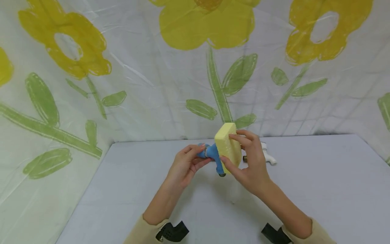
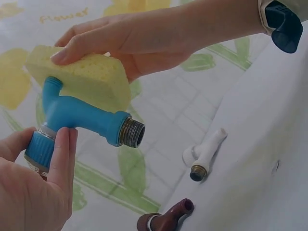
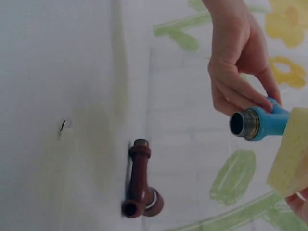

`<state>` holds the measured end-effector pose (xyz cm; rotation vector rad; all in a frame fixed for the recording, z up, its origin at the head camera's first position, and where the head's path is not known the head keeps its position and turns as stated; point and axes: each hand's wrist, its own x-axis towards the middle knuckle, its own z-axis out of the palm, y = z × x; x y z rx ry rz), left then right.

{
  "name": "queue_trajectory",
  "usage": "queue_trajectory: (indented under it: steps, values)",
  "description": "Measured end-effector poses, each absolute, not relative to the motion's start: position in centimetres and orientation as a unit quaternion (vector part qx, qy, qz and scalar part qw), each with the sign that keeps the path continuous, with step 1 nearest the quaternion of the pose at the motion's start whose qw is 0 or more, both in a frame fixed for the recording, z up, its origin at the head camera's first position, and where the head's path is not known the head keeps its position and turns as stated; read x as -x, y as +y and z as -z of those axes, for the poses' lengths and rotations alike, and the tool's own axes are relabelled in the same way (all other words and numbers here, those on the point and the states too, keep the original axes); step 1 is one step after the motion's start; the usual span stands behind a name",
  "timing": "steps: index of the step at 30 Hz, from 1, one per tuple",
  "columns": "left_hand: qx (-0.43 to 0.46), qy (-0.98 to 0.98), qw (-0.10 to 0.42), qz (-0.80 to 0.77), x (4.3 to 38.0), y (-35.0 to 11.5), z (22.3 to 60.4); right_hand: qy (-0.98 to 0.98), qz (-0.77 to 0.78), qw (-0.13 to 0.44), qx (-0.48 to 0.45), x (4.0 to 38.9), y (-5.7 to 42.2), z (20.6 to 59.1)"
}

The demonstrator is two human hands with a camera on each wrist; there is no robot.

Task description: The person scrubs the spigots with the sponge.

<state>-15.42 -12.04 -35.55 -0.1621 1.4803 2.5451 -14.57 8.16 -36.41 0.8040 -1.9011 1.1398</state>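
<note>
A blue plastic tap (image 1: 214, 154) is held up over the table by my left hand (image 1: 182, 166). In the left wrist view, fingers and thumb grip the tap's ribbed knob (image 2: 39, 150), while the threaded metal end (image 2: 133, 133) points away from that hand. My right hand (image 1: 254, 171) holds a yellow sponge (image 1: 226, 144) by its edges, thumb on one side and fingers on the other. The sponge's broad face lies against the tap's side near the spout (image 2: 54, 83). From the right wrist, the sponge (image 3: 292, 154) covers part of the tap.
A white tap (image 1: 269, 158) lies toward the back of the table (image 1: 137, 189), behind the right hand. Close to it lies a dark red-brown tap (image 3: 139, 178), mostly hidden in the head view. Behind the table hangs a sheet (image 1: 146, 112) with painted flowers.
</note>
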Motion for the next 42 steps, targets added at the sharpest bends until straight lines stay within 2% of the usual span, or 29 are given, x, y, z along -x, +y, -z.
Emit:
queue_trajectory:
  steps: [6,15,26,35,42]
  values:
    - [0.059,0.499,0.084,-0.861,15.5,-12.3,35.4,-0.747,-0.454,0.365,-0.321,14.3,8.0,36.5]
    - [0.059,0.505,0.103,-0.855,15.2,-11.8,35.3,-0.742,-0.464,0.374,-0.306,14.3,8.4,35.7]
    - [0.066,0.502,0.085,-0.858,15.5,-12.9,34.9,-0.728,-0.475,0.372,-0.327,14.8,8.0,36.9]
    - [0.059,0.482,0.062,-0.872,15.8,-14.1,34.4,-0.752,-0.449,0.343,-0.341,14.2,7.4,37.6]
    - [0.055,0.467,0.069,-0.88,15.9,-14.1,34.5,-0.76,-0.425,0.335,-0.361,14.0,7.2,37.8]
